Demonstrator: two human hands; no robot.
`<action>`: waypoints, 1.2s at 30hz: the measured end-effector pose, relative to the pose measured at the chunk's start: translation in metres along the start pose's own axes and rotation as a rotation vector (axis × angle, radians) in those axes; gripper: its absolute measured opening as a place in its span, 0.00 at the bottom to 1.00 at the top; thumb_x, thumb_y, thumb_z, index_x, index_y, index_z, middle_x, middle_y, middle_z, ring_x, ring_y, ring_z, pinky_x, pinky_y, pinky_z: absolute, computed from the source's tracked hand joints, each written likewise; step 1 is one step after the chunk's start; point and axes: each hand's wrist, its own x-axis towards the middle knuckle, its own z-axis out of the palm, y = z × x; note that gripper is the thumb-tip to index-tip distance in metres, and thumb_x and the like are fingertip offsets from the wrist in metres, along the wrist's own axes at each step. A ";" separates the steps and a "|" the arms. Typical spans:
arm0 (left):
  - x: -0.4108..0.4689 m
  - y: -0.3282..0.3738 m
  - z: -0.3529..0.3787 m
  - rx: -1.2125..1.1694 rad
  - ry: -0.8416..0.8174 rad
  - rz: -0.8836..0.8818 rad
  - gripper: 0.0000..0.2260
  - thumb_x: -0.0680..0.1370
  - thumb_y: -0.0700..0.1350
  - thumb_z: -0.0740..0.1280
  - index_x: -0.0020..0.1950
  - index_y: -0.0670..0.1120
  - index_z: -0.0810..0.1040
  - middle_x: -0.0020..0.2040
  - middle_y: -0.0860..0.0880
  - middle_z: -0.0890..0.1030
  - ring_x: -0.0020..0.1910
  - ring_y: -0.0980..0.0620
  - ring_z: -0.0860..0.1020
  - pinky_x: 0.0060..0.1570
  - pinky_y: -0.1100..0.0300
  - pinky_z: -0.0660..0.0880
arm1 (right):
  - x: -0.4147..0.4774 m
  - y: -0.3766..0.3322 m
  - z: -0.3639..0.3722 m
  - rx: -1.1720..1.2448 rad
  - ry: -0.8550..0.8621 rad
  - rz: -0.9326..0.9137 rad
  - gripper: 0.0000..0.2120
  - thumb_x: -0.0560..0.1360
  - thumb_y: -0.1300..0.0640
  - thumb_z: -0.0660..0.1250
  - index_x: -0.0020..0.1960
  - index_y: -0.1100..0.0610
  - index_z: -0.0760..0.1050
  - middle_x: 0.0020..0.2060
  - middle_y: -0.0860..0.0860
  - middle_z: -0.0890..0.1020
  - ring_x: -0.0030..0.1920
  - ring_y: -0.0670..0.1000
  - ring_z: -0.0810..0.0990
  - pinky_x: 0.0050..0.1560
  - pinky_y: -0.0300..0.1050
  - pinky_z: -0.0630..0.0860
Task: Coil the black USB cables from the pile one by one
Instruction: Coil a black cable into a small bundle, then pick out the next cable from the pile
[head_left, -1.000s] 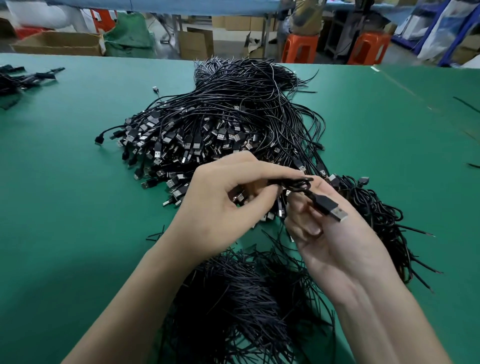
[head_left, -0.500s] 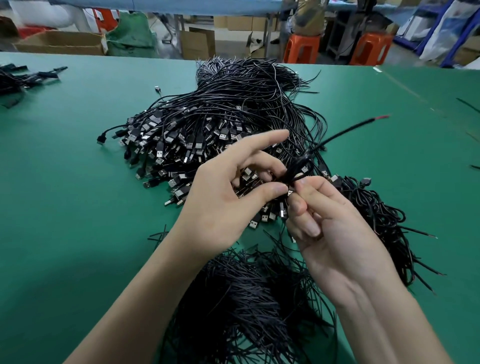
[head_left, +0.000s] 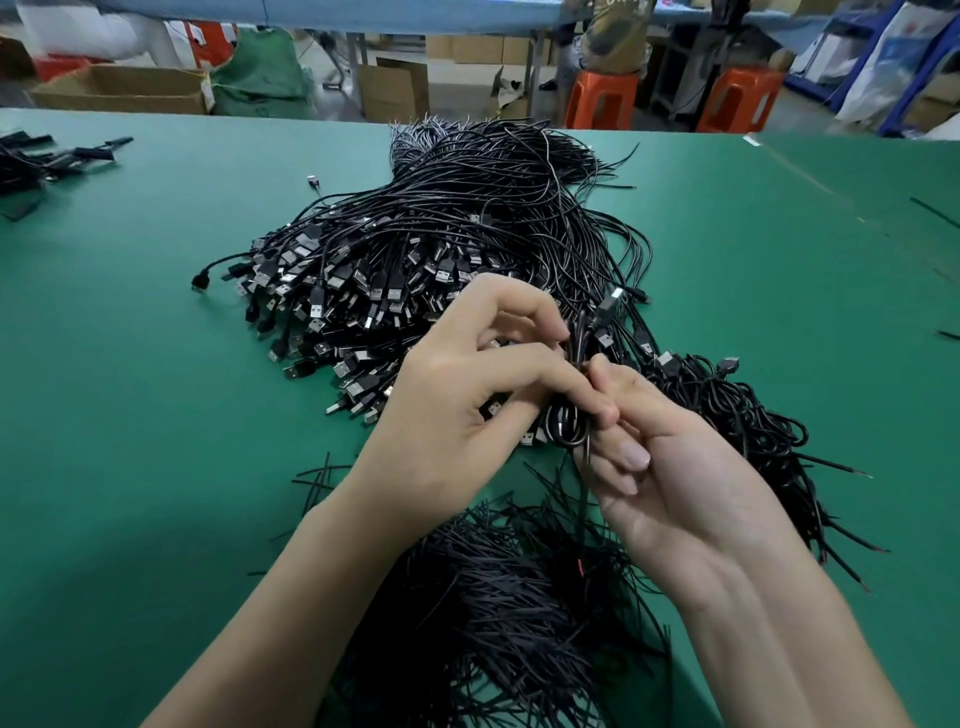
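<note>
Across the green counter (head_left: 156, 415) spreads a big pile (head_left: 441, 249) of black USB cables, its plugs fanned toward the left. Beyond the far edge stand two orange stools (head_left: 602, 98), cardboard boxes (head_left: 124, 91) and a green sack (head_left: 260, 73). Coiled cables (head_left: 737, 415) lie at the right, touching the pile, and loose wire ends (head_left: 493, 597) bunch near the forearms. Just above the pile's near edge both hands hold one cable (head_left: 569, 426), wound in a small loop with its plug (head_left: 609, 306) sticking up. The left hand (head_left: 457, 415) pinches the loop's top with curled fingers (head_left: 550, 374); the right hand (head_left: 675, 483) grips its lower part with bent fingers (head_left: 623, 452)
</note>
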 end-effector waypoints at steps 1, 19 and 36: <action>0.000 0.000 0.001 -0.004 0.020 -0.012 0.11 0.80 0.33 0.68 0.47 0.47 0.87 0.54 0.47 0.76 0.52 0.49 0.78 0.51 0.64 0.71 | -0.001 0.002 0.000 -0.064 0.005 -0.048 0.05 0.70 0.56 0.70 0.39 0.55 0.74 0.25 0.46 0.71 0.20 0.41 0.64 0.20 0.31 0.60; 0.015 -0.022 -0.001 0.189 -0.001 -0.462 0.11 0.81 0.47 0.69 0.63 0.53 0.82 0.54 0.62 0.80 0.53 0.66 0.78 0.52 0.75 0.70 | 0.004 -0.056 -0.062 -1.094 0.475 -0.637 0.05 0.76 0.48 0.73 0.46 0.49 0.79 0.37 0.46 0.86 0.39 0.48 0.84 0.44 0.58 0.82; 0.081 -0.101 0.011 0.746 -0.131 -0.595 0.12 0.80 0.52 0.72 0.62 0.53 0.83 0.53 0.52 0.84 0.61 0.46 0.79 0.56 0.52 0.74 | -0.004 -0.077 -0.082 -1.600 0.548 -0.351 0.17 0.79 0.46 0.66 0.66 0.50 0.76 0.62 0.50 0.81 0.64 0.55 0.77 0.58 0.51 0.71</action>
